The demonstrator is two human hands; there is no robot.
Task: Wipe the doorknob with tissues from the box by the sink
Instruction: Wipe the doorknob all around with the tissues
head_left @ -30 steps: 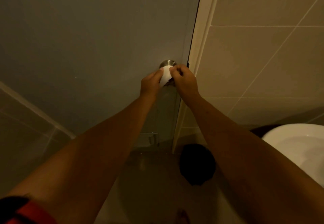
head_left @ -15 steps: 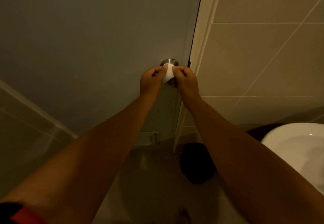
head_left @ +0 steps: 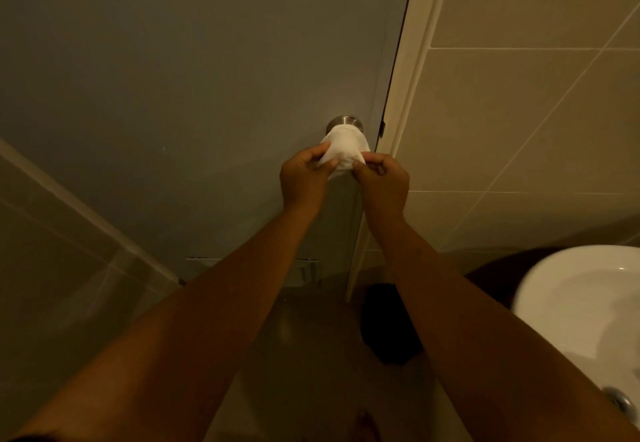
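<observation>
since half a second ago, the tissue (head_left: 344,150) has spread wider, now draped over most of the doorknob (head_left: 344,122) instead of sitting as a small wad between my fingers; both hands have dropped slightly below the knob.

head view: the doorknob sits just right of frame centre on the grey door (head_left: 194,95), only its metal rim showing above the white tissue. the door's edge and the pale door frame (head_left: 403,112) run just beside the knob on its right, so room there is tight; the tiled wall (head_left: 519,123) fills the upper right. left of the knob the door face is bare and open.

my left hand (head_left: 303,180) pinches the tissue's left edge between thumb and fingers, the rest curled. my right hand (head_left: 382,182) pinches the right edge the same way, close to the door frame. the white sink (head_left: 540,289) curves in at the lower right, beside my right forearm.
</observation>
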